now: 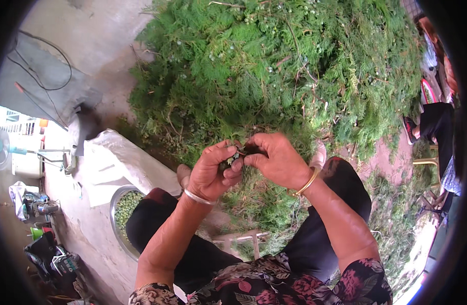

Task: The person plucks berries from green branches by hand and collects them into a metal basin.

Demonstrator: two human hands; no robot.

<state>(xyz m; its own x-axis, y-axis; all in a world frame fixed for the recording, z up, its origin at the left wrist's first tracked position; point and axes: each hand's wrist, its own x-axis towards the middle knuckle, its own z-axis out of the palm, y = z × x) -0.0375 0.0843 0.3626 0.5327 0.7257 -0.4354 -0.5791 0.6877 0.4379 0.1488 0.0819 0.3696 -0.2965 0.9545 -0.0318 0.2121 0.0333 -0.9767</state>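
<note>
My left hand (213, 170), a pale bangle on its wrist, is curled around a few small green cones (230, 159). Close beside it, my right hand (278, 158), with a gold-coloured bangle (308, 182), pinches at the same spot; a thin dark twig shows between the fingertips. What lies deeper in the left palm is hidden by the fingers. Just beyond both hands rises a large heap of cut green conifer branches (274, 66), dotted with pale bluish-green cones. At my left knee stands a round metal basin (113, 219) holding many small green cones.
A whitish sheet or sack (119, 152) lies left of the heap. Farther left are a fan (1, 147) and assorted tools (53, 259). Another person's dark-clothed leg (439, 124) is at the right edge. Loose sprigs (279, 213) cover the ground between my feet.
</note>
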